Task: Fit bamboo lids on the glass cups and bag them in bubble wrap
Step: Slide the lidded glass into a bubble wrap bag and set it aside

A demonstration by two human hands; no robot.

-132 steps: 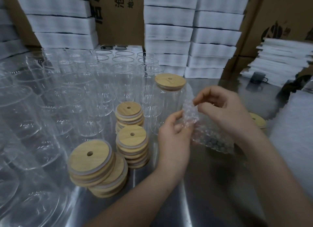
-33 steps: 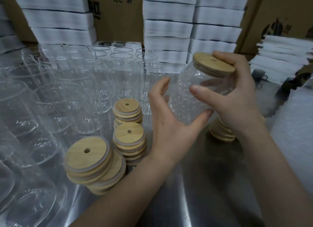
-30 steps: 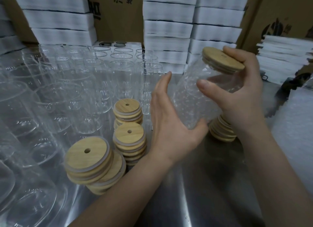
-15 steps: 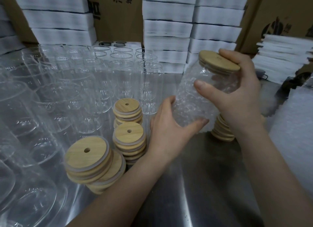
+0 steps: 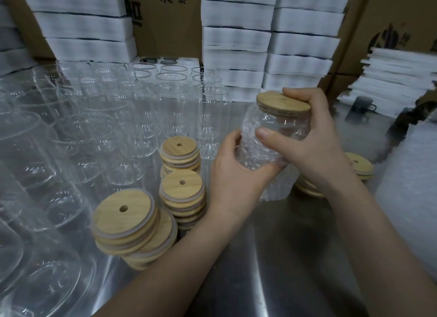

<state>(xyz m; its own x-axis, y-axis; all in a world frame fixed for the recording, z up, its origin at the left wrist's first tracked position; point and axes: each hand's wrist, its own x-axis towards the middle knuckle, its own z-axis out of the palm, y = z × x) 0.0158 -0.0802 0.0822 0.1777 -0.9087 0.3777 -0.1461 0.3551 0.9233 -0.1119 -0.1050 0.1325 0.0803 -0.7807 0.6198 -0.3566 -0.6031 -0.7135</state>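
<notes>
A glass cup (image 5: 281, 125) with a bamboo lid (image 5: 282, 101) on top is tilted above the steel table, its lower part inside a bubble wrap bag (image 5: 254, 151). My right hand (image 5: 307, 141) grips the cup near the lid, thumb across the wrap. My left hand (image 5: 233, 172) holds the wrapped bottom from below and the left. Stacks of loose bamboo lids (image 5: 182, 186) with straw holes stand to the left, a bigger stack (image 5: 127, 224) nearer me. Several open glass cups (image 5: 165, 108) fill the left of the table.
More bamboo lids (image 5: 359, 165) lie behind my right wrist. White foam sheets (image 5: 406, 181) sit at the right. Stacked white boxes (image 5: 267, 44) and cardboard cartons (image 5: 165, 21) line the back. Bare steel table (image 5: 272, 257) lies in front of me.
The bag was held apart from the cup; now the lidded cup is in it. In the last second my left hand closed under the wrapped bottom and the cup came lower.
</notes>
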